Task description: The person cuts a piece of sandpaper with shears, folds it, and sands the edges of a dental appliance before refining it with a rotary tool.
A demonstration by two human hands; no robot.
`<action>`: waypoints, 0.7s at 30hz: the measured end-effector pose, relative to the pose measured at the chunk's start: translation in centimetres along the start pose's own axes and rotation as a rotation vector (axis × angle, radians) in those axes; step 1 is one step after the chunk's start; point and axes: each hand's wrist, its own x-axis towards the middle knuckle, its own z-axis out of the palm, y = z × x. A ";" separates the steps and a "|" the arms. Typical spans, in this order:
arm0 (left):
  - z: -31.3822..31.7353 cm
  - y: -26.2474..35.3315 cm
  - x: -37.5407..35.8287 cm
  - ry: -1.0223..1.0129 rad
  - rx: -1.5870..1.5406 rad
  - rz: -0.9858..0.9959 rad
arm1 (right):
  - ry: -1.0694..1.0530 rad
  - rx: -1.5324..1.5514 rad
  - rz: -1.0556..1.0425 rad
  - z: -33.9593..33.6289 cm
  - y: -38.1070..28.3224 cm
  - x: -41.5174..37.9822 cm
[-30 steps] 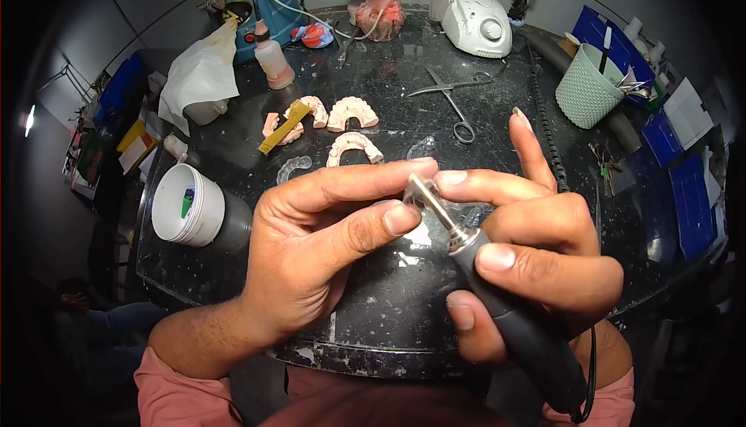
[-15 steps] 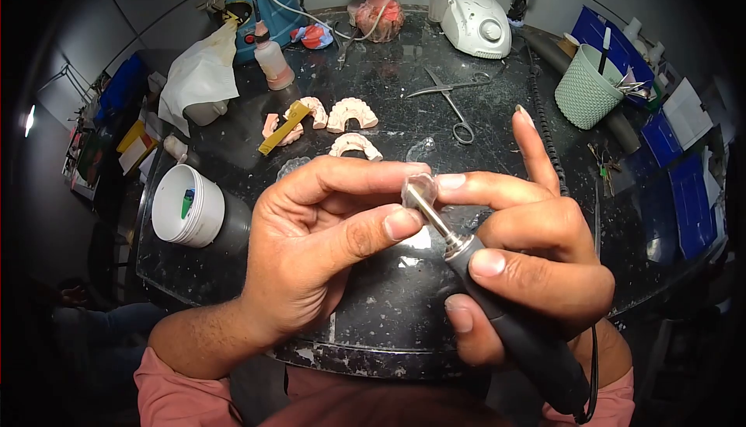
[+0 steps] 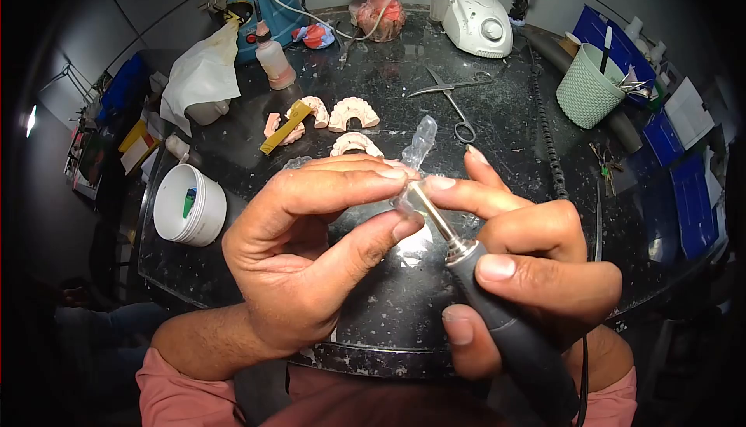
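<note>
My left hand (image 3: 307,252) pinches a clear plastic dental aligner (image 3: 420,147) between thumb and fingertips. One side of it rises above the fingers, while its lower part is partly hidden by them. In my right hand (image 3: 540,248) is a dark rotary handpiece (image 3: 532,353), gripped with thumb and fingers. Its metal shank (image 3: 440,219) slants up to the left, and the tip meets or nearly meets the aligner's lower part. The right index fingertip is close to the aligner and the left fingertips.
Behind my hands lie several plaster dental models (image 3: 353,114), a yellow strip (image 3: 284,127) and scissors (image 3: 451,94). A white tub (image 3: 210,213) stands left, a green basket (image 3: 583,97) right. A white control unit (image 3: 478,23), dropper bottle (image 3: 274,66) and coiled cord (image 3: 549,124) are farther back.
The aligner has been turned in my left fingers, with a longer side now showing above them. My left hand has shifted slightly left, and my right little finger has lowered.
</note>
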 end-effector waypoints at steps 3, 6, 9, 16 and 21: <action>0.2 0.4 0.0 0.029 -0.010 -0.073 | 0.003 -0.006 -0.006 0.1 0.2 0.0; 0.1 0.2 -0.1 0.009 0.015 -0.054 | -0.016 -0.027 0.008 -0.1 0.0 0.1; 0.0 0.1 -0.2 0.012 -0.014 -0.030 | -0.063 -0.016 0.006 -0.4 -0.2 0.2; -0.3 0.3 0.0 -0.041 0.075 -0.004 | -0.050 -0.013 0.013 -0.5 -0.1 0.1; -0.2 0.1 0.0 -0.032 0.066 0.008 | -0.091 -0.016 0.007 -0.7 -0.1 0.2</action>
